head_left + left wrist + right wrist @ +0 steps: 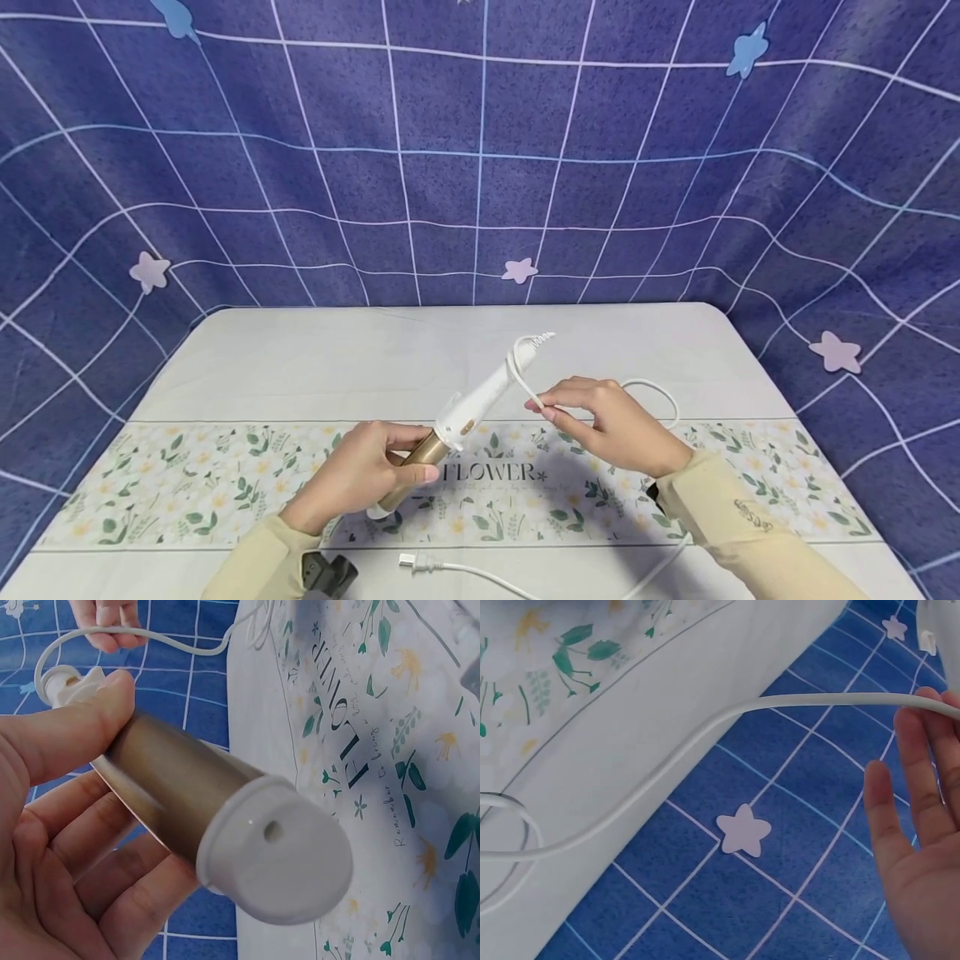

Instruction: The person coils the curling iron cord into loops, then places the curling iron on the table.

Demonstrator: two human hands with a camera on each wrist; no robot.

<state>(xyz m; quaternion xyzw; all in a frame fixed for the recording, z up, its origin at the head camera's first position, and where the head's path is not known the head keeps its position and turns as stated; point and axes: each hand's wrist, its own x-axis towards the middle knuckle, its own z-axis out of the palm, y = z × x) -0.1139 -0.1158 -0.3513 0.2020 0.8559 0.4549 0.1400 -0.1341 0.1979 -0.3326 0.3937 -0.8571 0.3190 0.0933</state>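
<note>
Curling iron [454, 426] slants above the counter [337, 358], white handle [489, 398] toward one o'clock; left hand [367, 468], at eight, pinches the gold barrel [429, 450]; right hand [615, 423], at three, pinches the cord [832, 698]. Probably light, stiff, slick-barrelled; the handle seems the surest hold

White-topped desk [300, 358], floral band [187, 483] lettered FLOWER across it; behind, blue gridded cloth [442, 100] with lilac and blue stars [519, 271].
</note>
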